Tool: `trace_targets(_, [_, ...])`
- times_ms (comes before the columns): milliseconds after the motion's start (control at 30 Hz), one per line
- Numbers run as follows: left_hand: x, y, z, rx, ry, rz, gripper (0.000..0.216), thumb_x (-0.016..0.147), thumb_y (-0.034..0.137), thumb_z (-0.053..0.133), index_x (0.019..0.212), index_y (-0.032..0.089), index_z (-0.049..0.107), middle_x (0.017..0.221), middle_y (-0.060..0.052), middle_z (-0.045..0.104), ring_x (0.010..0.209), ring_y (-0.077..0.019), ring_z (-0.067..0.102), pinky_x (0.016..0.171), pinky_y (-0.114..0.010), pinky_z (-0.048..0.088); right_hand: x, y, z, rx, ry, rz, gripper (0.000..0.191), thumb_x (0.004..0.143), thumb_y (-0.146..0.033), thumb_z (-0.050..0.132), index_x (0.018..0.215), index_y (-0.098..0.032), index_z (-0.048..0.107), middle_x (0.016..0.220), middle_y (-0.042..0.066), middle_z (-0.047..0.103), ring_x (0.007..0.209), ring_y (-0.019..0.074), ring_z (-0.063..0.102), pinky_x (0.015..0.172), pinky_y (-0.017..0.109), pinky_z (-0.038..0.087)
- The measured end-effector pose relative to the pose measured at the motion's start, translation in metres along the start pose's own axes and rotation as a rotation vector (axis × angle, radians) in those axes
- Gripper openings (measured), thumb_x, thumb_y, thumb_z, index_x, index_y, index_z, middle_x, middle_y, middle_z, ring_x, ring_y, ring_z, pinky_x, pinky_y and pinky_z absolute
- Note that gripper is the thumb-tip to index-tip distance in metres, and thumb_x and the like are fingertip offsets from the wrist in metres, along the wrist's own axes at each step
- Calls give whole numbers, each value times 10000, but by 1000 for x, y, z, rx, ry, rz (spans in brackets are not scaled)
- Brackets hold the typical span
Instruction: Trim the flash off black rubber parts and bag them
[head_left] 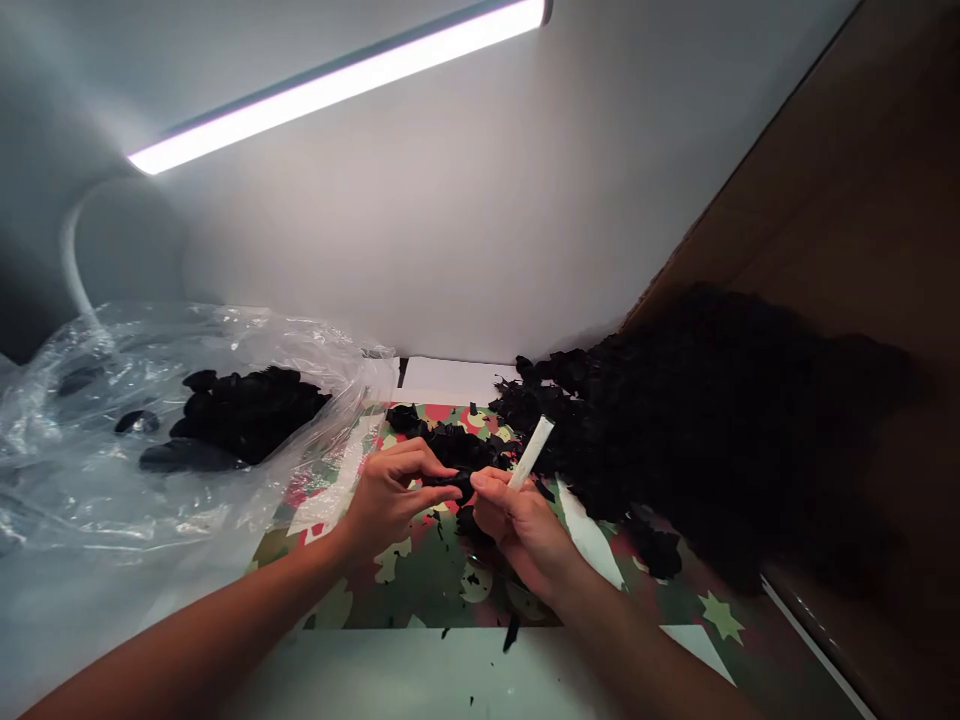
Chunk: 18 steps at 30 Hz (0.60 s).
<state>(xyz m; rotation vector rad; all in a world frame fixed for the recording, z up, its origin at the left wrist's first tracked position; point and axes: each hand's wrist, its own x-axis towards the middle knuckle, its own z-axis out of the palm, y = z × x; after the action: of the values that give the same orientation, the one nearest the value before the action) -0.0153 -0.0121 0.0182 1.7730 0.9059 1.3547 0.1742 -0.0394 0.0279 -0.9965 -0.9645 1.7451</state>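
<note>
Between thumb and fingers, my left hand point(397, 490) pinches a small black piece point(460, 484), dark and soft-edged, of a kind I cannot make out. Close against it on the right is my right hand point(521, 525), its fingers closed around a slim tool with a white stick-like handle point(532, 452). The handle slants up and to the right; the working tip is hidden by the fingers and the black piece. Just behind and below both hands, loose black scraps point(450, 437) lie on the patterned paper point(360, 600).
At left lies a clear plastic bag point(315, 500) with black rounded pieces point(247, 410) in it. A large heap of black scraps point(675, 420) rises at right against a brown cardboard panel point(847, 220). A lit tube lamp point(345, 85) hangs above on a bent white neck point(69, 250).
</note>
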Motion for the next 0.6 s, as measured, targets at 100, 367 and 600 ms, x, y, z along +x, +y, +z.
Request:
trace_targets(100, [2,0,0,-33,-24,-79,132,730,307,883,769,198,817,657,-25,655,628,-149,590,581,-266,455,5,-4,-11,-211,107,-110,397,795,-520,754,699,-200,539,549,-91,303,509,91,216,486,247,191])
trace_targets(367, [3,-6,0,-226,-116,-249,118,712,275,880,768,195,813,754,-41,684,673,-151,643,619,-269,535,-11,-30,-22,-412,195,-452,638,1024,-624,329,776,-207,744,815,63,667,699,176,584,632,299,478])
trace_targets(600, [4,-10,-3,-221,-175,-311,84,745,252,848,799,197,812,782,-23,675,707,-133,646,655,-247,530,-16,-30,-16,-447,40,-388,188,848,-390,793,923,-222,760,934,51,760,838,218,726,739,319,552])
